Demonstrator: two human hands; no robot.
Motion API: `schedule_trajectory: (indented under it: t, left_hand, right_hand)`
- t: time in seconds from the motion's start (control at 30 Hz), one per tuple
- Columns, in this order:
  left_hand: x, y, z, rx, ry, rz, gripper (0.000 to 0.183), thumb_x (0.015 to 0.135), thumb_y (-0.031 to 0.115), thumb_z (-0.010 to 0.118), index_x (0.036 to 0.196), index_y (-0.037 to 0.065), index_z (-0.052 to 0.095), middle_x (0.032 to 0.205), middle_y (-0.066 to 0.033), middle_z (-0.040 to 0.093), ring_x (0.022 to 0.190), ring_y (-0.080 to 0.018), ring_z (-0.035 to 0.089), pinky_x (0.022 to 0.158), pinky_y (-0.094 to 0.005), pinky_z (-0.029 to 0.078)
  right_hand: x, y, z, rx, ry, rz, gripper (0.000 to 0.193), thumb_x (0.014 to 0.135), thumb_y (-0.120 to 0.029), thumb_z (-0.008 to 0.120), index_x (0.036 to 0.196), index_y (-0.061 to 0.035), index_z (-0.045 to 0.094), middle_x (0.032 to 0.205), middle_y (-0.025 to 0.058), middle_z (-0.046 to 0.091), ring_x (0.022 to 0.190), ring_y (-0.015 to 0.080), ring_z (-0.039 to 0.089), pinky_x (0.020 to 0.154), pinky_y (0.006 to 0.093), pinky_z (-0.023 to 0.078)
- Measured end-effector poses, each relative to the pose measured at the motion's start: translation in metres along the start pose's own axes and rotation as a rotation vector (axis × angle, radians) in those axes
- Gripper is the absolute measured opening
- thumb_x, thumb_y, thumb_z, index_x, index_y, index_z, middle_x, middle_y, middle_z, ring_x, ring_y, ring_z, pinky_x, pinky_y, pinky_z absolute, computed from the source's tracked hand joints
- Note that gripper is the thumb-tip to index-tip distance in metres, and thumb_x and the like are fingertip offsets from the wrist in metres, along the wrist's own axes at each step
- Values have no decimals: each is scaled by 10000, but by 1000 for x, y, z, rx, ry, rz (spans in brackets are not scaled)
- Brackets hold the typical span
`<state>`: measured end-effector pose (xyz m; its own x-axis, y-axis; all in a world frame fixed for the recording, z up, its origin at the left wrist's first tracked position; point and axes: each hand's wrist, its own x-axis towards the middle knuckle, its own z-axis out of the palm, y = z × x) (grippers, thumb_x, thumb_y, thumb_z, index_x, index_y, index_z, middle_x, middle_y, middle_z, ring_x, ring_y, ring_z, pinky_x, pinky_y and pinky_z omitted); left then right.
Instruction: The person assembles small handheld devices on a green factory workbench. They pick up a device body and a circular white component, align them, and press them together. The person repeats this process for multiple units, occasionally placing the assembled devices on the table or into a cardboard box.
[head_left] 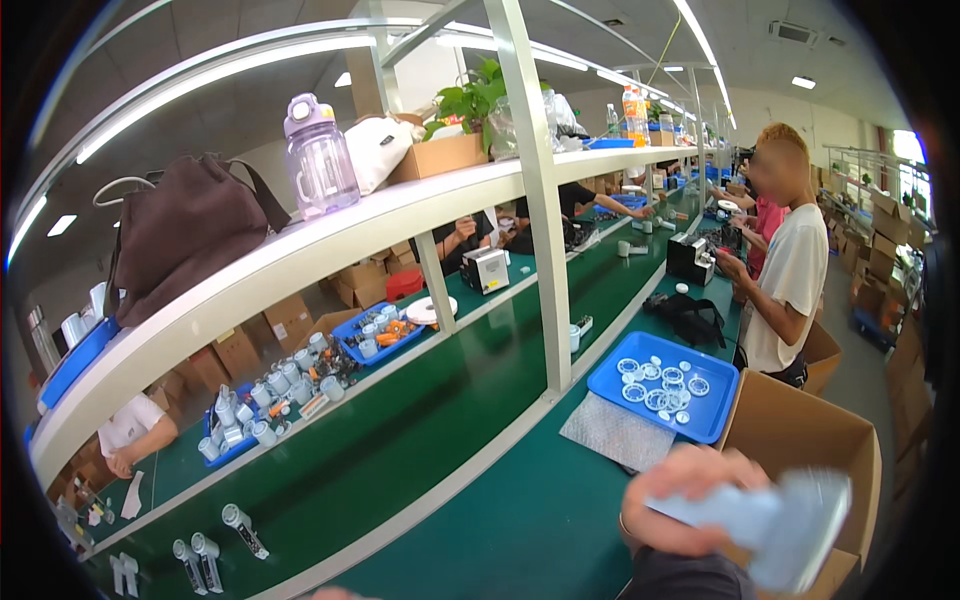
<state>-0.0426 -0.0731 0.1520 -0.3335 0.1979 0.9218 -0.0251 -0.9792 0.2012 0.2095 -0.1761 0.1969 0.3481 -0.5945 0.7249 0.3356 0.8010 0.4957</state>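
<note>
1. Long green counter [470, 470] runs away under a white shelf frame, with other people at work along both sides and cardboard boxes stacked behind them.
2. At the lower right, the person's right hand [690, 500] is raised over the counter and blurred by motion; its grip is closed round a pale, flat, bluish-white piece [775, 525] that sticks out to the right, over the rim of an open cardboard box [800, 440].
3. Only a sliver shows at the bottom edge that may be the left hand; how its grip stands cannot be told.
4. Just beyond the held piece lies a blue tray [720, 385] with white ring-shaped parts [655, 390] scattered in it, and beside that a sheet of bubble wrap [615, 432] flat on the counter.
5. Done well, I judge, the piece wants a firm hold near its middle, since so much overhangs the fingers and could tip or slip.
6. It also wants a slower pass, kept above the box's rim and away from the tray, so the loose rings are not knocked.
7. A person in a white shirt [795, 280] stands close behind the box, so room on that side is tight.
</note>
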Motion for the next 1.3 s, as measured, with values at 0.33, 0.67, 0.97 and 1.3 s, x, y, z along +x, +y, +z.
schedule_trajectory:
  t: [0.33,0.67,0.97,1.3]
  left_hand:
    - [5,0,4,97,-95,-34,439,889,262,508,1236,53,339,945,-168,498,584,-190,438,492,-258,365]
    - [-5,3,31,-281,66,-598,565,772,190,588,1265,77,335,991,-155,536,640,-171,491,480,-240,409]
    - [0,-4,41,-330,3,-772,326,855,110,500,1154,58,384,915,-142,555,618,-138,491,489,-228,413]
    - [-2,-15,45,-331,14,-773,351,843,90,542,1158,31,399,890,-109,556,639,-93,504,495,-193,401]
  right_hand:
    - [3,3,10,-318,-146,193,520,778,-374,633,1083,-27,395,840,94,513,584,180,543,526,283,456]
    - [-18,-1,7,-482,-198,1029,468,887,-327,470,1122,75,421,819,117,495,614,159,507,511,257,419]
    - [-47,20,5,-257,-376,1044,371,909,-91,447,1231,41,320,938,67,501,695,62,455,623,201,398]
    - [-63,42,9,-256,-325,1229,333,927,-140,450,1194,35,353,827,41,497,631,55,446,566,194,391]
